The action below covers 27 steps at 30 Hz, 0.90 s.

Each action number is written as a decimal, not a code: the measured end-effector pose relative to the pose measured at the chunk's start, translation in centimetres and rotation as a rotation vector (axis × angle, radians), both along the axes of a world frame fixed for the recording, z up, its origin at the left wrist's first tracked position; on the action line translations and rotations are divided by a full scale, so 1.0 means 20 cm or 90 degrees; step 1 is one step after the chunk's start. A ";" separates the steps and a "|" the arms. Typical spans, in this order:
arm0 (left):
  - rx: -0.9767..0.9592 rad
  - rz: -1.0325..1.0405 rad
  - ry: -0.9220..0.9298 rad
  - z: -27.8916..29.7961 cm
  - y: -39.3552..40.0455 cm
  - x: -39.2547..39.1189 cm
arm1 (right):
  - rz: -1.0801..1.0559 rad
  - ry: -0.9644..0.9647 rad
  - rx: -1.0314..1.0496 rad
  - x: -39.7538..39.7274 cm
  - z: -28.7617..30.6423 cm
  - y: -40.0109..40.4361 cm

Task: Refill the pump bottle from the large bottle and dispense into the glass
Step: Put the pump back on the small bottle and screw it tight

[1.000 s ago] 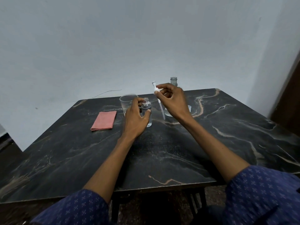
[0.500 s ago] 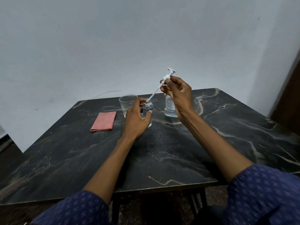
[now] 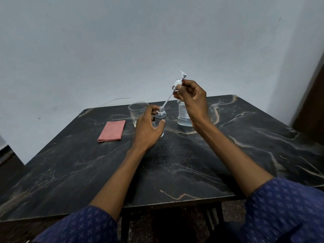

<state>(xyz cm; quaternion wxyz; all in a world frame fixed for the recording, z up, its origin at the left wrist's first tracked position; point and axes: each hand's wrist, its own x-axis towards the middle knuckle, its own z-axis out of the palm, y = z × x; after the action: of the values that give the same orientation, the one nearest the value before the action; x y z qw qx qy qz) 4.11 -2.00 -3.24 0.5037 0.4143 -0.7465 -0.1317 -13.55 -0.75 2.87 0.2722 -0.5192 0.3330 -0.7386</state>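
A small clear pump bottle [image 3: 161, 116] stands on the dark marble table [image 3: 175, 163], and my left hand [image 3: 149, 128] is wrapped around its body. My right hand [image 3: 190, 97] holds the white pump head [image 3: 179, 81] up and tilted, pinched at its collar. The thin dip tube [image 3: 167, 100] slants down with its tip at the bottle's open neck. The large clear bottle [image 3: 183, 116] stands behind my right hand, its top hidden. An empty clear glass [image 3: 137, 111] sits just left of the pump bottle, partly behind my left hand.
A folded pink cloth [image 3: 112, 130] lies on the table to the left of the glass. A pale wall rises behind the table, and a dark door frame [image 3: 312, 95] stands at the far right.
My right hand turned the pump head over, raised it and brought the tube's tip to the pump bottle's neck. The left hand stayed on the bottle.
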 end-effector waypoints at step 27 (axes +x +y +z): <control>0.037 -0.039 0.019 -0.01 0.01 -0.02 | -0.035 0.374 0.145 0.04 -0.09 -0.02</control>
<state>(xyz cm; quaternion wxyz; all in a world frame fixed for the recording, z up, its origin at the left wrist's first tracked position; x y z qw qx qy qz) 3.75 -1.89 -3.41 0.4981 0.4036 -0.7472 -0.1752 -12.78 -1.16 1.02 0.2003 -0.6674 0.4922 -0.5218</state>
